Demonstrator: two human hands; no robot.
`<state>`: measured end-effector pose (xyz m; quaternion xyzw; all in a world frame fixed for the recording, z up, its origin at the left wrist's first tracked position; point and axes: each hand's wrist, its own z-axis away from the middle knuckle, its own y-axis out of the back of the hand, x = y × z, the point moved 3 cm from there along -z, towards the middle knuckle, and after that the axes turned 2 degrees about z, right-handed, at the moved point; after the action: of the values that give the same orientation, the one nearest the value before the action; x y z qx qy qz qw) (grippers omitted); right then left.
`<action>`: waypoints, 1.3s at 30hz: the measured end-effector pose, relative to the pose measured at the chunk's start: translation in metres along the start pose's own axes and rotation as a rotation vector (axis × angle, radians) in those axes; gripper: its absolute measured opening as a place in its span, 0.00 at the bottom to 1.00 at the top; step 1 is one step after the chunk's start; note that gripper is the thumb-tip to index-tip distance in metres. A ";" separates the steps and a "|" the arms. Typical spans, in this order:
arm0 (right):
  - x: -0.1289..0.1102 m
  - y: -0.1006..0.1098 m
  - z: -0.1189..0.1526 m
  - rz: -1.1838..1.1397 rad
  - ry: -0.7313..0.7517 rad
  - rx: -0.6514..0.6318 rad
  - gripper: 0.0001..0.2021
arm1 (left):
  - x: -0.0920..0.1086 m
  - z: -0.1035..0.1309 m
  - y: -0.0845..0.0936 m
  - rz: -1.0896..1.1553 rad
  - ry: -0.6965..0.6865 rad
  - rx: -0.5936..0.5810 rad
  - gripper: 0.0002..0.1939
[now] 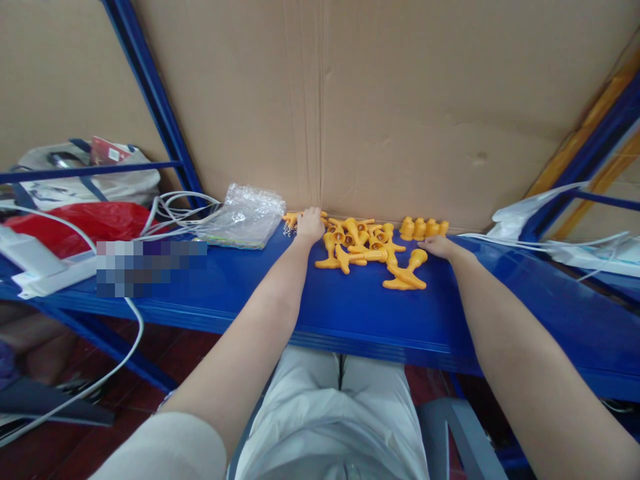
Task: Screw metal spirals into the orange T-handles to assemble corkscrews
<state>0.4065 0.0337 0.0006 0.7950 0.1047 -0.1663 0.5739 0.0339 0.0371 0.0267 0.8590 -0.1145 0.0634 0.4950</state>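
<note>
My left hand (311, 227) reaches to the back of the blue table, its fingers bent down over the far left end of the yellow parts. A yellow piece (291, 218) shows beside those fingertips, with small metal bits (288, 230) next to it; what the fingers grip is hidden. My right hand (437, 247) lies low on the table, fingers stretched to the left, close in front of a row of yellow caps (420, 229). Between my hands is a pile of yellow T-shaped handles (367, 255) with round sockets. One handle (407, 275) lies nearest me.
A clear plastic bag (247, 217) and white cables (175, 207) lie left on the blue table (360, 307). Farther left are a white power strip (55, 270), red bag (90, 223) and cloth bag (125, 177). Cardboard (400, 100) closes the back; blue frame posts (155, 100) flank it.
</note>
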 end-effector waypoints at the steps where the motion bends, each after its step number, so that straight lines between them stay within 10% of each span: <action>1: -0.001 0.002 0.003 0.008 -0.015 -0.098 0.12 | 0.001 0.001 0.002 0.005 -0.011 0.004 0.20; 13: -0.029 0.018 0.023 0.122 0.021 -0.247 0.25 | -0.021 0.011 0.011 0.133 -0.022 0.125 0.13; 22: -0.048 0.008 0.013 0.188 0.320 -0.117 0.29 | 0.009 0.009 0.032 0.167 -0.240 0.227 0.17; 31: -0.071 0.011 0.022 0.272 0.334 -0.231 0.20 | 0.024 0.006 0.033 0.146 -0.464 0.276 0.16; 39: -0.077 0.045 0.032 -0.047 0.074 0.015 0.23 | 0.030 0.005 0.037 0.173 -0.540 0.333 0.14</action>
<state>0.3465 -0.0091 0.0607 0.8021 0.1431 -0.1512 0.5597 0.0530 0.0109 0.0621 0.9009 -0.3024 -0.1069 0.2923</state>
